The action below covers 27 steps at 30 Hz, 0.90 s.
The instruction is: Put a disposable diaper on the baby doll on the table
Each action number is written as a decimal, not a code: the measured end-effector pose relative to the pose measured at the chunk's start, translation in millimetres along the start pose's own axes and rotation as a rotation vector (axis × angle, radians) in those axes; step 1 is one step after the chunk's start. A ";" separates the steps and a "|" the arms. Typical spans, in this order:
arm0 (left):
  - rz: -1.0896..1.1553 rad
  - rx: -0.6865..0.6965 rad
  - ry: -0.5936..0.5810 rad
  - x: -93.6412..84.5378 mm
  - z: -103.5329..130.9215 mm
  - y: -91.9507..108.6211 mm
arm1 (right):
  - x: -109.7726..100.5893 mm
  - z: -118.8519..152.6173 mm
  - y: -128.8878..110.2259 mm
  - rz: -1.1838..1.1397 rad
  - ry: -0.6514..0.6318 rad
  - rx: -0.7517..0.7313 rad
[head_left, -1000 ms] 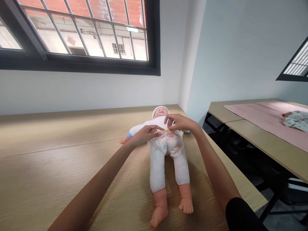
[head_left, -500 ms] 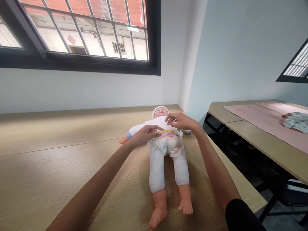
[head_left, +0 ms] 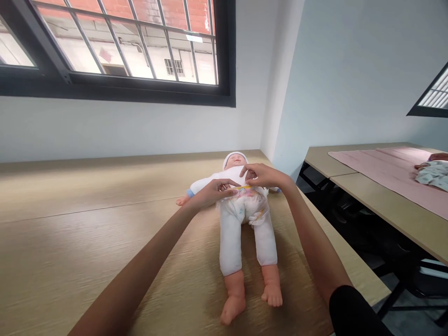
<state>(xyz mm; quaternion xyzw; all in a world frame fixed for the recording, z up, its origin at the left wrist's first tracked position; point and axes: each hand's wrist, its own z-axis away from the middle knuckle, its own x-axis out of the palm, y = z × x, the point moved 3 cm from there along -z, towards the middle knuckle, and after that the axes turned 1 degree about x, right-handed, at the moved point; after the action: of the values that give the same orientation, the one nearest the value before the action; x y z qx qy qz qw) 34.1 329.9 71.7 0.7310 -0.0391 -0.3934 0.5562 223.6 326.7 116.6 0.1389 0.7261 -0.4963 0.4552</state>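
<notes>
A baby doll in white clothing and a white cap lies on its back on the wooden table, feet toward me. Around its hips is a white diaper with coloured prints and a yellow strip at the waistband. My left hand rests over one side of the waistband, fingers stretched out and thumb apart, lying along the diaper's top. From the other side my right hand reaches in with bent fingers, their tips pinched down at the waistband by the yellow strip. The fingers partly hide the doll's belly.
At the right, across a gap, stands another table with a pink cloth and a second doll in patterned clothing. A wall and a barred window lie behind my table. Dark table legs and a chair show below right.
My right hand has come down slightly, its fingertips now at the diaper's waistband. My left hand stays nearly in place. The view has shifted a little.
</notes>
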 end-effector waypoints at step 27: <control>0.018 0.007 -0.008 0.4 -2.2 -2.8 | -14.7 10.0 16.6 0.067 -0.096 0.118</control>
<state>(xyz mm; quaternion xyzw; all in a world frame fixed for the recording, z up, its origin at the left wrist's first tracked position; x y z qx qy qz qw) 34.7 332.5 69.3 0.7309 -0.0492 -0.3909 0.5572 247.8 329.6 117.6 0.1657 0.6680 -0.5286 0.4969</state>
